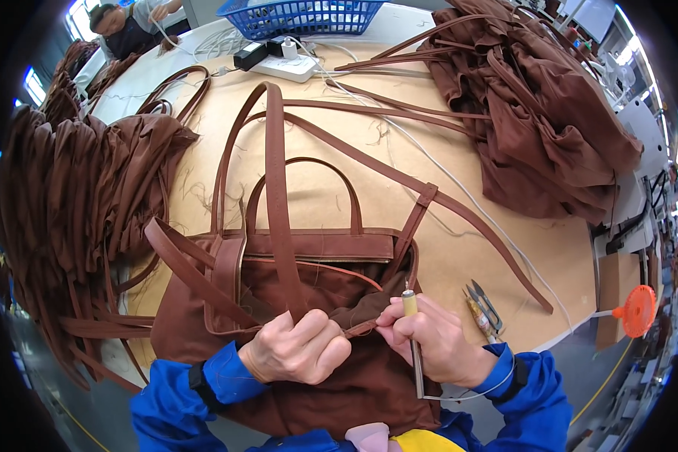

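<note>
lying open across the lower middle of the frame, a brown bag (369,373) is resting at the near edge of the bench (550,275), its mouth facing up and its tall strap (279,196) arching toward the top of the frame. a zipper (239,279) is running along the mouth's edge at the left. the left hand (300,348) is closing on the near rim, its grip narrow, fingers curling round the fabric just below the tall strap. the right hand (437,339) is wrapping its grip round a pen-shaped tool (417,369), which is standing nearly upright, metal tip upward, while the thumb and forefinger are touching the rim. a thin cord is trailing from the tool's lower end toward the right wrist. just beside that hand, thread snips (486,305) are lying on the bench. a long strap (369,160) is stretching from the upper middle down to the right. farther out, brown pieces are heaping up in a left pile (75,203) and an upper-right pile (535,120). at the top, a white power strip (290,66) is sitting below a blue basket (301,19). another person (132,26) is working in the upper left corner.
</note>
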A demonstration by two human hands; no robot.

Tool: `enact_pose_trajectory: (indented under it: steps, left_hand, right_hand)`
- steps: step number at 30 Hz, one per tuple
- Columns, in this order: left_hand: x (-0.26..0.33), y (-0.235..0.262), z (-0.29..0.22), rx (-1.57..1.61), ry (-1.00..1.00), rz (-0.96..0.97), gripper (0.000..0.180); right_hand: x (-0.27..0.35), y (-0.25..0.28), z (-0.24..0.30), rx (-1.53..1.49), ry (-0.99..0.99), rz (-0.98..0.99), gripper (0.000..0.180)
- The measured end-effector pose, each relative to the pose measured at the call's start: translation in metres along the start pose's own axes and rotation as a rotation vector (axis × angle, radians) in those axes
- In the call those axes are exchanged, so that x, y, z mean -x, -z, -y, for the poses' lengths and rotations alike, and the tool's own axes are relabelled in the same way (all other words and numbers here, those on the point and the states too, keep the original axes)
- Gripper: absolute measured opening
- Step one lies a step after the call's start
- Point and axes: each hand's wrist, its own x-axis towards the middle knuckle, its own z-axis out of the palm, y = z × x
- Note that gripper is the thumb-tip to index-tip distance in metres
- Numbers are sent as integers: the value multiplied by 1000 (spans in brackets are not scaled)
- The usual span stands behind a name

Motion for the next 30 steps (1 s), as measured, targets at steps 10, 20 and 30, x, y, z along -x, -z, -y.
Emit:
enact_pose_trajectory:
  steps: [10, 20, 30]
  left_hand:
    - [3, 0, -4, 51, -40, 16, 31]
    - [1, -2, -3, 26, -71, 27, 21]
    - [4, -4, -3, -41, -71, 1, 19]
  right_hand:
    - [-16, 7, 11, -23, 82, 113, 24]
    - [12, 32, 26, -177, 77, 140, 16]
    - [97, 87, -1, 491, -356, -105, 20]
